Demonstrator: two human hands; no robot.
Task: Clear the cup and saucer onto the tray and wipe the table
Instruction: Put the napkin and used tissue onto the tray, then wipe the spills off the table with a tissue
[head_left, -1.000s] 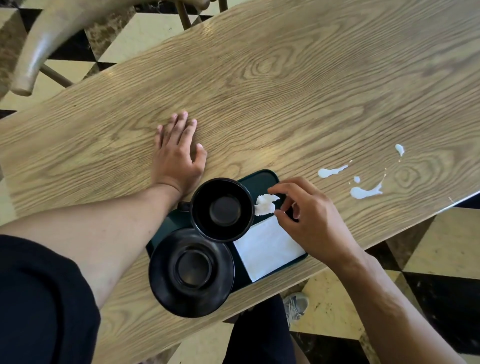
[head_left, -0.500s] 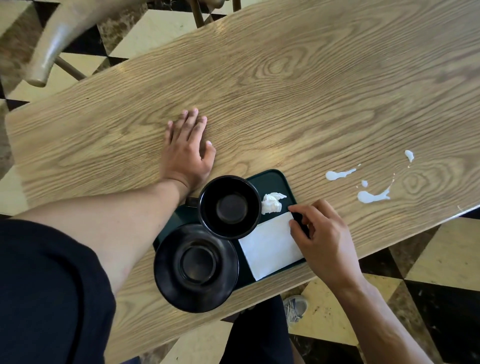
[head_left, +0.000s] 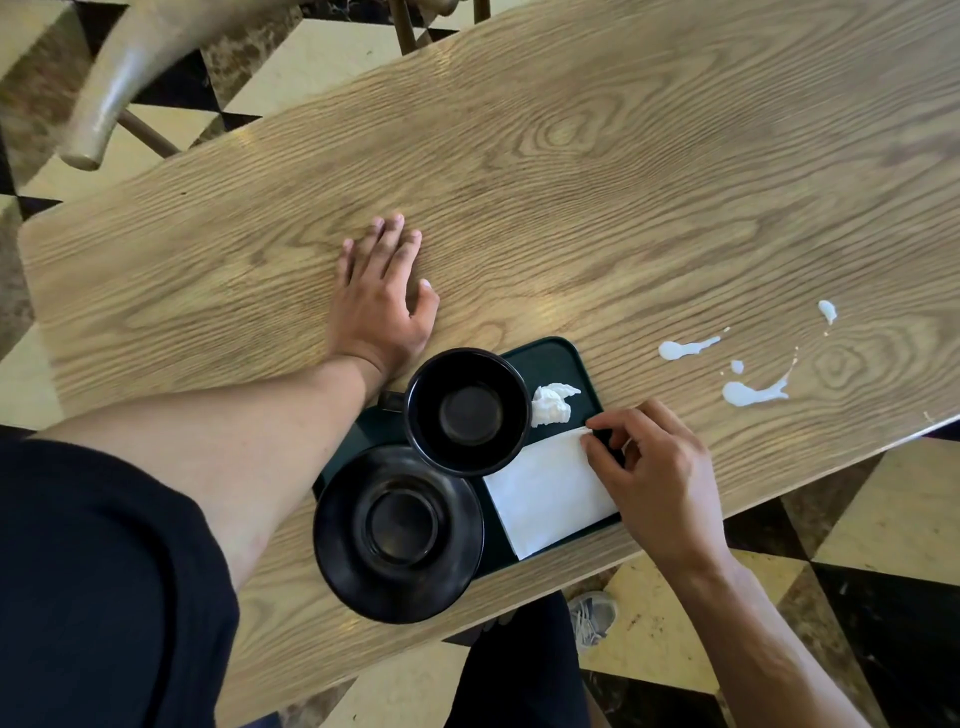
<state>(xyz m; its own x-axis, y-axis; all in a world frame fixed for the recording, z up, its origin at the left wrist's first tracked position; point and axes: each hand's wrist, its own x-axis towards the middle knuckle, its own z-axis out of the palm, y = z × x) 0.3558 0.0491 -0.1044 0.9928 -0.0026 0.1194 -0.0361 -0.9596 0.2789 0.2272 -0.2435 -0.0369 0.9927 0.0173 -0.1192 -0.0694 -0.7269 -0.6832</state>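
There is one view only, from a wide-angle camera worn on the person's head. It looks steeply down and forward onto the desk (head_left: 571, 197) from close range, so the desk runs slantwise across the frame. The tray (head_left: 550, 358) sits low and central, both forearms enter from the bottom (the lens bends the edges), and checkered floor (head_left: 883, 525) shows beyond.

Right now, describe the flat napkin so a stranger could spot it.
On the wooden table, find the dark green tray at the near edge. The flat napkin lies beside the black cup; unlike the crumpled tissue, it is smooth and square.
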